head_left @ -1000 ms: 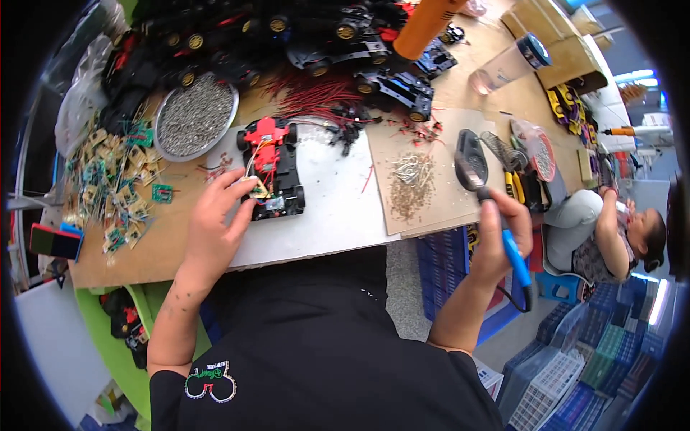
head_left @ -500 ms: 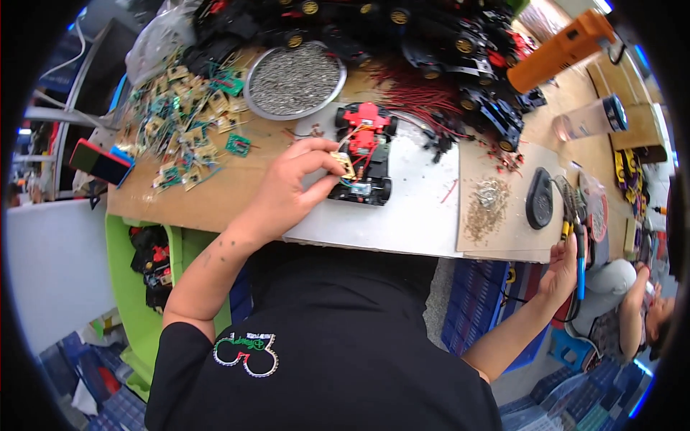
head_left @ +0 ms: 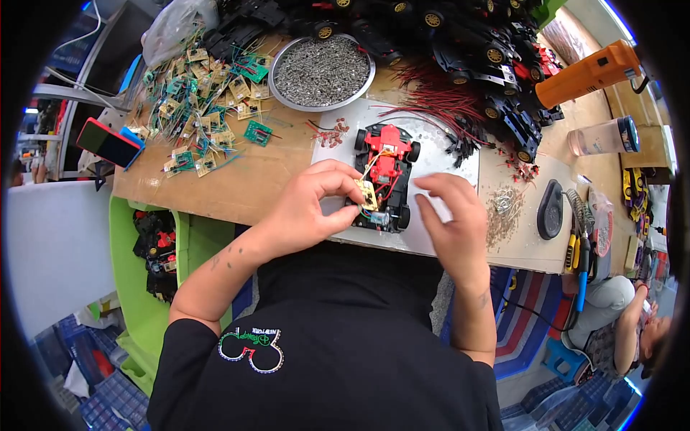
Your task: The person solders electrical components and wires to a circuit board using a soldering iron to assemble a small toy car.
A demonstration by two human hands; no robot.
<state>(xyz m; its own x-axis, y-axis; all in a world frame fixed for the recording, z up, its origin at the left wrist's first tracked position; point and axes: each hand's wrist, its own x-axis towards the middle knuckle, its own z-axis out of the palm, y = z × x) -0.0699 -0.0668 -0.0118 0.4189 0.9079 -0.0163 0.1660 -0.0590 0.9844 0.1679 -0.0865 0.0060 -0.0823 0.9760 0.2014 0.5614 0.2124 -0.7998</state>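
Note:
My left hand (head_left: 298, 208) pinches the edge of a small tan circuit board (head_left: 367, 195) between thumb and fingers. The board sits over the rear of a toy car chassis (head_left: 387, 149), black with a red centre, and thin wires run between the two. Just right of the chassis hovers my right hand (head_left: 458, 226), thumb and fingers apart with nothing between them. A soldering iron (head_left: 583, 264) with a blue handle rests handle-down in its coiled stand at the table's right edge.
Wired circuit boards (head_left: 205, 129) are heaped at the left. A round metal dish (head_left: 274, 79) of small metal parts stands behind the chassis, near red wires (head_left: 438, 93) and stacked toy cars (head_left: 496, 57). Another person (head_left: 622, 323) sits at far right.
My right hand has come left from beside the soldering iron to the chassis, leaving the iron at the stand. The left hand keeps its pinch on the board. The view has shifted slightly.

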